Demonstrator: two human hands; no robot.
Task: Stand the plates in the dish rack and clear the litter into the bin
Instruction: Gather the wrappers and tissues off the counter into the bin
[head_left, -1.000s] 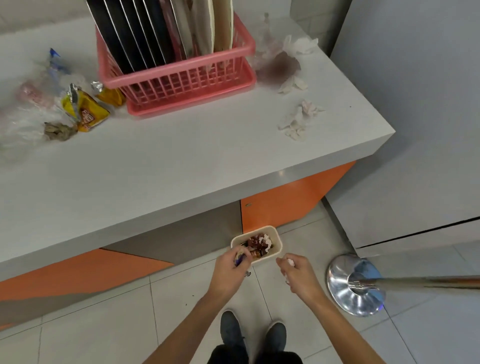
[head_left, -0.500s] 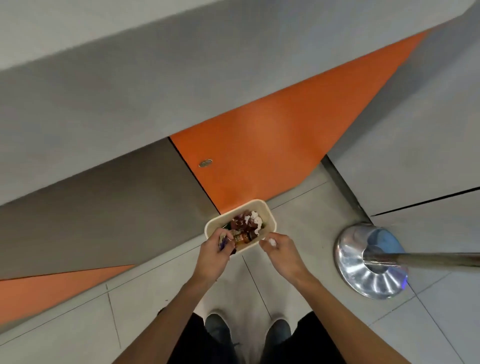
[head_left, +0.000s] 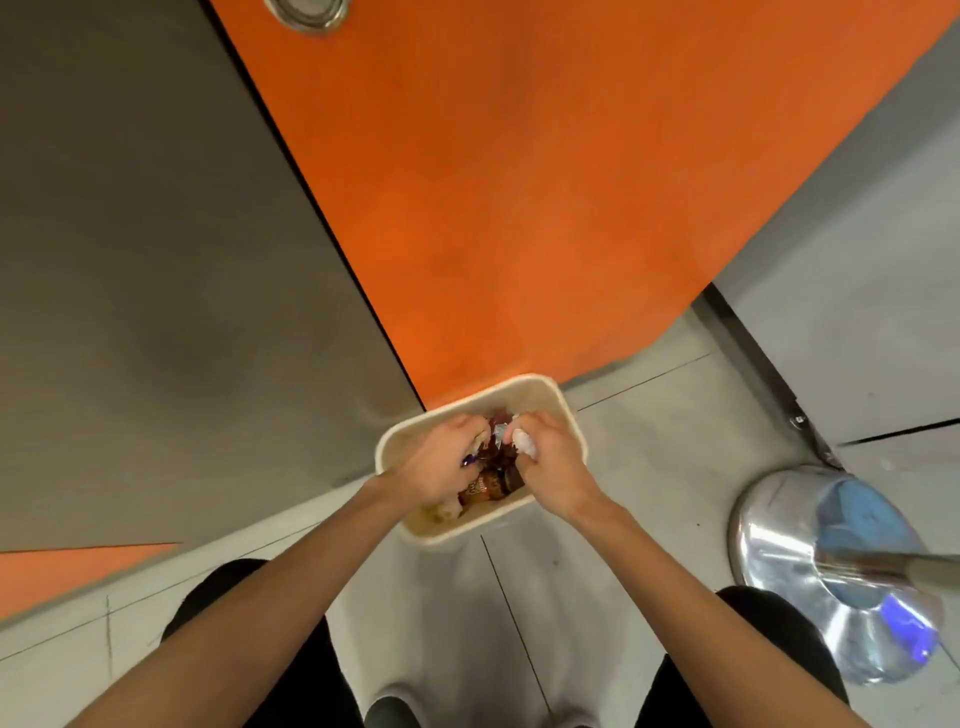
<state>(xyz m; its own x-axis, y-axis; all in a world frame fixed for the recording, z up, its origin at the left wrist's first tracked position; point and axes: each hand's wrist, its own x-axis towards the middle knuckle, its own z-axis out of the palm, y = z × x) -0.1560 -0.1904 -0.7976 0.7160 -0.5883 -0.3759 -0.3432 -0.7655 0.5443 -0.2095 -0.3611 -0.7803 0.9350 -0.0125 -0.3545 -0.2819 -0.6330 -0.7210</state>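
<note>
- Cream rectangular bin (head_left: 524, 383) on the pale tiled floor (head_left: 665, 467), far rim against the foot of the orange cabinet panel (head_left: 493, 182).
- Brown snack wrappers (head_left: 491, 486) heaped inside the bin, between the two hands; pale print on one, too blurred to read, brand not to be made out.
- Left hand (head_left: 441, 462) reached down over the bin's left rim, back of the hand upward, fingers curled into the litter; purple-blue wrapper (head_left: 470, 460) pinched at the thumb side, only a tip showing.
- Right hand (head_left: 553, 467) reached over the bin's right rim, knuckles up, fingers curled round a crumpled white tissue (head_left: 522, 444), held just above the snack wrappers within the bin's mouth.
- Fingertips of both hands near each other over the bin's middle; contact between them not to be told.
- Bare forearms converging on the bin from its near side.
- Grey cabinet panel (head_left: 156, 260) left of and beyond the bin, meeting the orange panel along a dark seam that ends by the bin's far-left corner.
- Round metal fitting (head_left: 306, 13) high on the orange panel, well beyond the bin.
- Polished metal stanchion base (head_left: 779, 561) right of the bin and well apart from it, pole (head_left: 909, 569) running off towards the right edge.
- Dark shoes (head_left: 392, 714) on the floor, near side of the bin.
</note>
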